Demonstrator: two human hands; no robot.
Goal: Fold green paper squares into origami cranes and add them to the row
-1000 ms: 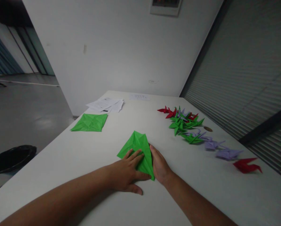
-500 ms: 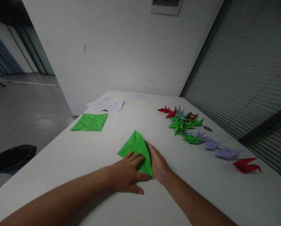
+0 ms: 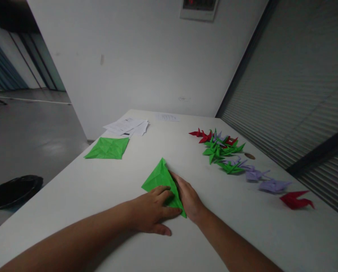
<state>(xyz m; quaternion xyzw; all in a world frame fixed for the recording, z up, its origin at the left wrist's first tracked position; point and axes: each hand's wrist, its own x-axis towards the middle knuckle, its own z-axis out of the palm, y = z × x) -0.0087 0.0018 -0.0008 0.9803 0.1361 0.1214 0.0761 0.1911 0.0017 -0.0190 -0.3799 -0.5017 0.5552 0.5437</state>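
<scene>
A partly folded green paper [image 3: 159, 177] lies on the white table [image 3: 106, 185], narrowing to a point at its near end. My left hand [image 3: 152, 211] rests flat on the paper's near part, fingers stretched over it. My right hand [image 3: 187, 196] lies along the paper's right edge, fingers extended and pressing the flap inward.
A flat creased green sheet [image 3: 108, 147] lies at the far left. White papers [image 3: 128, 125] sit beyond it. A row of red, green and purple paper cranes [image 3: 228, 153] runs along the right side, ending at a red crane [image 3: 296, 199]. A black bin [image 3: 13, 187] stands on the floor.
My right hand has pushed the paper's right flap inward, so the green shape is narrower. My left hand has stayed in place.
</scene>
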